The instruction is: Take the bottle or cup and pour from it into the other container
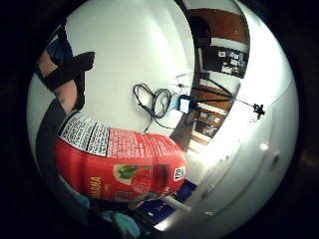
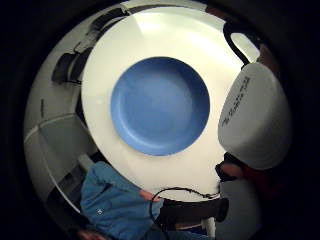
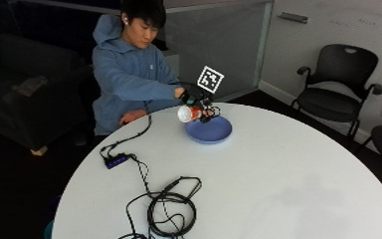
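Note:
In the outside view my gloved right hand (image 3: 195,101) grips a red bottle (image 3: 191,113) with a white end, tipped onto its side just above the near-left rim of a blue bowl (image 3: 209,130). The bowl sits on the round white table (image 3: 264,179) in front of the person. The little finger side palm view is close on the bottle's red printed label (image 1: 129,169). The thumb side palm view looks down into the blue bowl (image 2: 160,105), which appears empty, with the bottle's white end (image 2: 255,115) beside it. I cannot see anything flowing out.
The person's bare left hand (image 3: 133,117) rests on the table edge. A small black device (image 3: 117,160) and a coil of black cable (image 3: 168,204) lie on the near-left part of the table. Black chairs (image 3: 336,89) stand at the right by the wall.

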